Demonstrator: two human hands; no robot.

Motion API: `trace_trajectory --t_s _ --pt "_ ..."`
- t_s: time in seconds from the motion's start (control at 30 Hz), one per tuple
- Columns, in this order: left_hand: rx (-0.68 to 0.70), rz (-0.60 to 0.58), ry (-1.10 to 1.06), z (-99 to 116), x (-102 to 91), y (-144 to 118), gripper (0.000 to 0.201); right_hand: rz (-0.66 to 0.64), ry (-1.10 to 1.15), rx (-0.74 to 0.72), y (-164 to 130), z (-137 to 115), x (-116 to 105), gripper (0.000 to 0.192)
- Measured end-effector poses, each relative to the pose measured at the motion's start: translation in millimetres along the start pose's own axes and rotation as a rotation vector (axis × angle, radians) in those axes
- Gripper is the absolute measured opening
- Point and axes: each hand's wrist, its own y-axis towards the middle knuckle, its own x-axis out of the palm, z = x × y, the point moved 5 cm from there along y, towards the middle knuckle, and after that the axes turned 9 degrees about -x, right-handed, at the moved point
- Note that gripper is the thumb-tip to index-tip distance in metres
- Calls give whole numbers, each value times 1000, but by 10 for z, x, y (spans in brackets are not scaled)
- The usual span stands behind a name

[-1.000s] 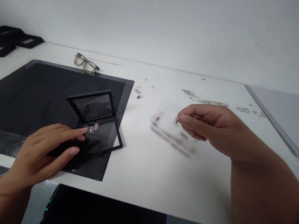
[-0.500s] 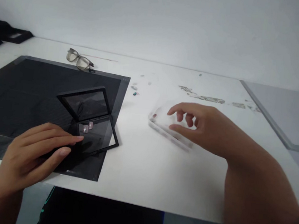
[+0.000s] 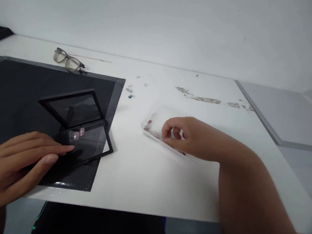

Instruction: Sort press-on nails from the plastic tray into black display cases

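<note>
Two small pink pieces (image 3: 77, 134) already sit in open black case (image 3: 80, 129) on mat near worktop's left front edge. Left hand (image 3: 17, 163) flat, empty, steadying case. Right hand (image 3: 189, 137), fingers curled into clear tray (image 3: 157, 126) mid-worktop; can't tell if holding anything. More pieces left in tray.

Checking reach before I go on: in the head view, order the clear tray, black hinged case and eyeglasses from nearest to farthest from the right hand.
1. clear tray: under the right hand, touching.
2. black hinged case: to its left, on the mat.
3. eyeglasses: far left, at the back.
</note>
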Motion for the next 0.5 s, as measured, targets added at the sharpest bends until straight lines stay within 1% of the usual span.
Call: trace_trajectory --t_s 0.07,0.23,0.3,0.4,0.5 --pt "1 8 0 16 -5 15 27 42 80 -73 -33 -13 -76 17" --pt "90 5 50 123 -2 67 27 303 317 -405 -110 -100 -297 14" --pt "120 6 70 154 -3 75 26 406 432 -458 -120 -87 -340 12" --pt "135 21 72 171 -13 72 26 543 559 -480 -115 -50 -366 10" --pt "132 32 74 172 -18 63 25 604 607 -533 -105 -70 -367 7"
